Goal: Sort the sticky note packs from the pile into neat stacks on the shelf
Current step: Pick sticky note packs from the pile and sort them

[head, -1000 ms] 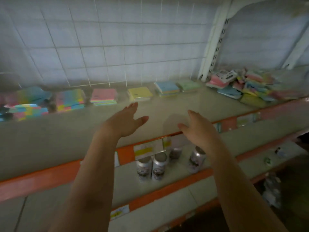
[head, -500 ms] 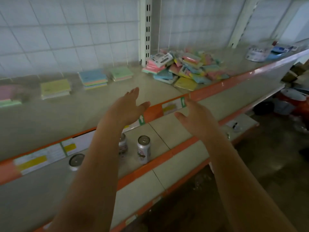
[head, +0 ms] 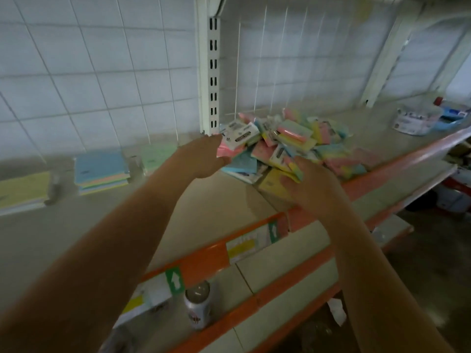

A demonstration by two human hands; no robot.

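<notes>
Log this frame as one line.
phase: reach into pile | left hand: at pile edge, grip unclear | right hand: at pile, grip unclear | stacks: shelf left

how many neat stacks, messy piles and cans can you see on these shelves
Neat stacks of sticky notes: 3, the yellow stack, the blue-topped stack and the green stack
Messy piles: 1, the pile that both hands are reaching
Cans: 1, the can fully in view on the lower shelf
Total: 5
</notes>
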